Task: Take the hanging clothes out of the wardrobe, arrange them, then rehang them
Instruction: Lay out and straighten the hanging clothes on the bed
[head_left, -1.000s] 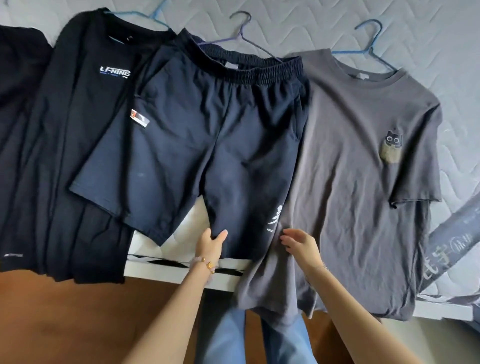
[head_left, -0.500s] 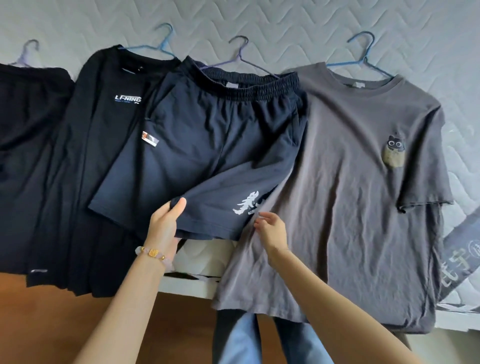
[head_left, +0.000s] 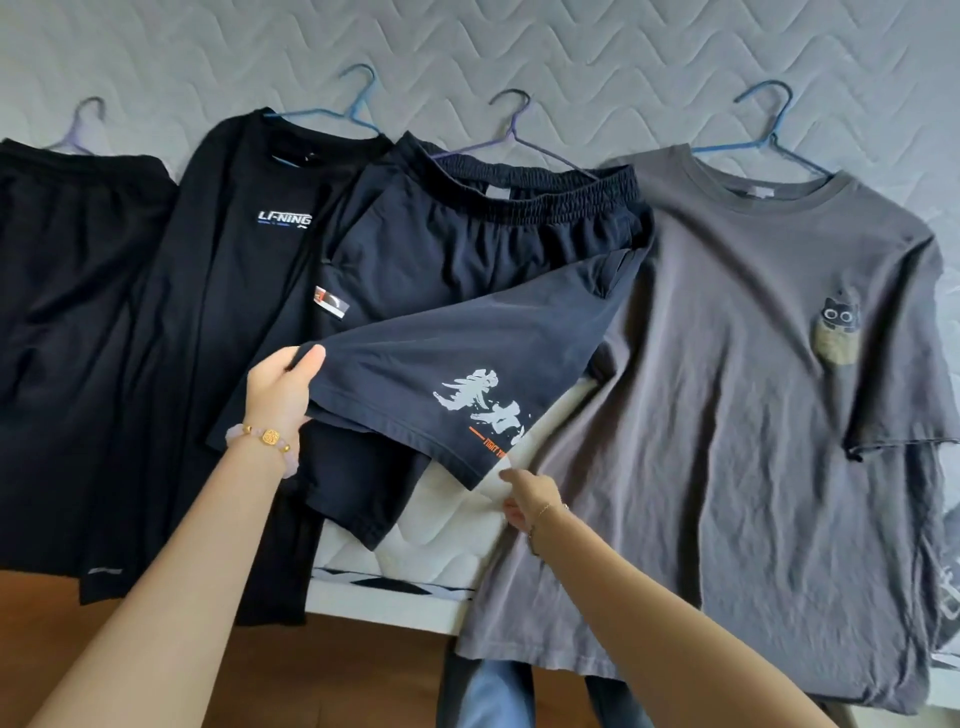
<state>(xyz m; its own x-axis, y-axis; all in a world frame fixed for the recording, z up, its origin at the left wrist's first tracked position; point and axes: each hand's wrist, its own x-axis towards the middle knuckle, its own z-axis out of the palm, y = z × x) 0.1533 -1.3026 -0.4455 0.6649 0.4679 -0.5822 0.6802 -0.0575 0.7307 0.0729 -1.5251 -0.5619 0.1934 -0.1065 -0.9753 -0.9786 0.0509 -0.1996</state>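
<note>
Navy shorts (head_left: 467, 270) on a purple hanger (head_left: 511, 132) lie in the middle of a grey quilted mattress (head_left: 519, 47). Their right leg, with a white and orange print (head_left: 480, 405), is lifted and folded over toward the left. My left hand (head_left: 283, 387) grips one end of that leg's hem, thumb on top. My right hand (head_left: 527, 499) pinches the hem's lower corner, over the edge of a grey T-shirt (head_left: 727, 389). Left of the shorts lies a black T-shirt (head_left: 234, 312) with a white logo.
Black shorts (head_left: 67, 312) lie at the far left on a purple hanger. The two T-shirts have blue hangers (head_left: 769, 130). Garment hems hang over the mattress's near edge (head_left: 384, 603) above a brown floor (head_left: 41, 623). Blue jeans (head_left: 498, 696) show below.
Both hands have lifted the hem of the shorts' right leg and carried it up and to the left, turning the leg over so its print shows. The camera has tilted up, showing more hangers.
</note>
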